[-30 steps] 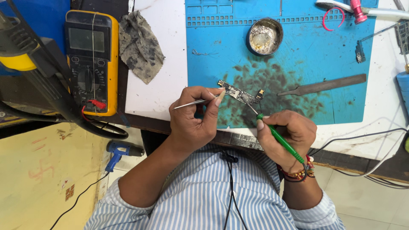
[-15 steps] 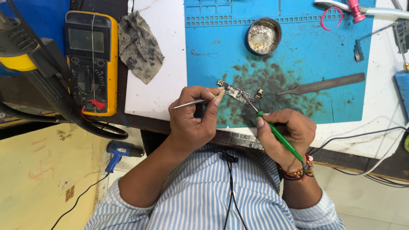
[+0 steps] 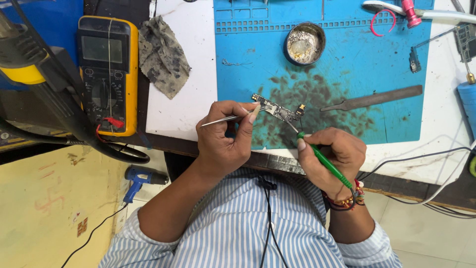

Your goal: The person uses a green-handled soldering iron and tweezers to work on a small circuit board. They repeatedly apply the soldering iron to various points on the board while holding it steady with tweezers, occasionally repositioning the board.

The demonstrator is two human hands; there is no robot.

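From the head camera I see my left hand (image 3: 225, 141) curled around thin metal tweezers (image 3: 225, 119), fingers pressed together on them, the tips reaching to a small narrow circuit board (image 3: 275, 108) that sits above the stained blue work mat (image 3: 357, 54). My right hand (image 3: 334, 156) is closed in a pen grip on a green-handled soldering iron (image 3: 322, 161), its fine tip touching the right end of the board. The board is between both hands, near the front edge of the mat. Just right of it a flat metal spudger (image 3: 377, 98) lies on the mat, and a round tin (image 3: 304, 43) sits farther up. To the left, a yellow multimeter (image 3: 106, 74) and a dirty grey rag (image 3: 163, 57) lie well apart from my hands.
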